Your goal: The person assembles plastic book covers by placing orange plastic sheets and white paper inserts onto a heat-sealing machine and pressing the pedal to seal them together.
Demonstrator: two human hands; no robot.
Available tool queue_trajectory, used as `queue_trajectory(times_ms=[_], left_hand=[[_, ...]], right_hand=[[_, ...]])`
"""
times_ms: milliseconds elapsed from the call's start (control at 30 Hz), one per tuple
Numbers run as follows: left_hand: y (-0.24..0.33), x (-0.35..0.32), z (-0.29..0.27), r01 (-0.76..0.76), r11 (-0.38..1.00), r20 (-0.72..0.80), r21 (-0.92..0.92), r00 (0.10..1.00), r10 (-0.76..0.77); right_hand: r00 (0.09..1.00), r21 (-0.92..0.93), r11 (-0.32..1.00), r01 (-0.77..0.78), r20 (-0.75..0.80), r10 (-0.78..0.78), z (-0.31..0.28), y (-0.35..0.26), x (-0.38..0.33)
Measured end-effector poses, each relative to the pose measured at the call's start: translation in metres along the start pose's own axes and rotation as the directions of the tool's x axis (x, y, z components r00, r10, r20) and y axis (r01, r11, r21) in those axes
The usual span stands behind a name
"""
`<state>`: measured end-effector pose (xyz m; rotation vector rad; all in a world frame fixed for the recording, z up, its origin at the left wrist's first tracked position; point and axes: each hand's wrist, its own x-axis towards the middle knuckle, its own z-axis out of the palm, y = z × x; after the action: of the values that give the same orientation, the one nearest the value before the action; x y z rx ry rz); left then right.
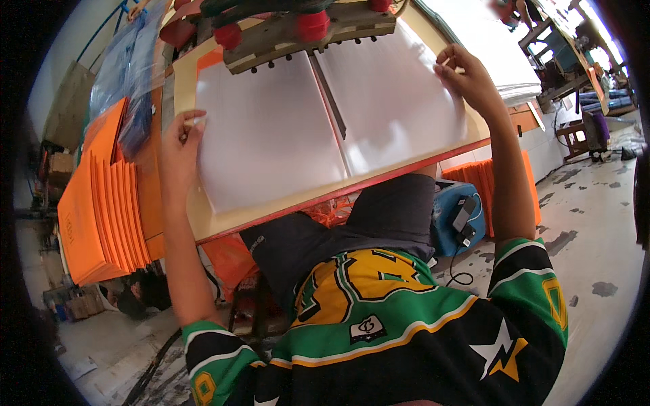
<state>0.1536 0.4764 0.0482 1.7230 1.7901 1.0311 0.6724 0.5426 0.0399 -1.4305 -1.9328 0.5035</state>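
Observation:
Two large white sheets [271, 128] lie side by side on a tilted work board [210, 223] with a red front edge. My left hand [179, 145] pinches the left edge of the left sheet. Up at the far right corner of the right sheet [399, 101], my right hand [467, 74] grips its edge. A dark narrow bar [328, 95] runs between the two sheets. Above them sits a wooden clamp frame [305, 30] with red knobs.
A stack of orange sheets [101, 203] lies fanned out at the left. Blue plastic-wrapped material [128, 74] stands behind it. Below the board there are a blue machine [460, 223] with a cable, more orange sheets [484, 179], and a stained concrete floor [596, 223].

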Motion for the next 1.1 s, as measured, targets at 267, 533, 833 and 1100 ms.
queue_trajectory(times_ms=[267, 533, 833, 1100], left_hand=[[-0.049, 0.054, 0.015, -0.106, 0.987, 0.016, 0.123, 0.994, 0.105], [-0.052, 0.048, 0.025, -0.039, 0.999, -0.034, -0.028, 0.999, 0.039], [-0.046, 0.044, 0.024, 0.064, 0.995, 0.049, -0.079, 0.997, -0.061], [-0.063, 0.050, 0.025, -0.073, 0.994, -0.010, -0.078, 0.997, 0.072]], right_hand=[[0.990, -0.086, 0.988, -0.128, -0.064, 0.123, 0.031, 0.020, 0.049], [0.981, 0.064, 0.987, -0.147, -0.120, 0.154, 0.043, 0.027, 0.042], [0.984, 0.088, 0.984, -0.152, -0.078, 0.159, 0.041, 0.030, 0.036], [0.986, 0.105, 0.986, -0.128, -0.095, 0.138, 0.041, 0.033, 0.036]])
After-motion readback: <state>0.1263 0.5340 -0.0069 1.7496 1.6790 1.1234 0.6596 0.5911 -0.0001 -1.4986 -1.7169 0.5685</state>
